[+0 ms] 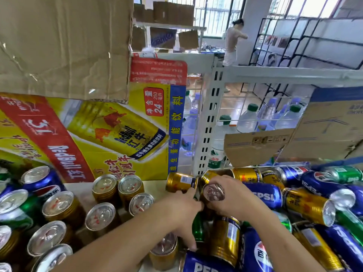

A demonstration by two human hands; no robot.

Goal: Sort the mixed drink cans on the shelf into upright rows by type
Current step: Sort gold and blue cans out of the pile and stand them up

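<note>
Gripping a ribbed gold can (213, 191), its shiny silver lid toward the camera, the right hand (233, 199) has its fingers clamped round it above the heap of cans lying on the shelf (155, 186). The left hand (182, 211) points its fingers down beside a green can (198, 226); whether they grip cannot be told. Glossy blue cans (263, 196) read "PEPSI". At left, upright gold cans (106, 186) stand in rows before a yellow "RedBull" carton (88, 138).

A: Where do the upright gold metal cans (105, 185) stand?
B: Nine o'clock. The toppled blue, gold and green metal cans (308, 207) heap at three.
A: Behind them?
B: A yellow printed cardboard carton (110, 130), eleven o'clock.
</note>
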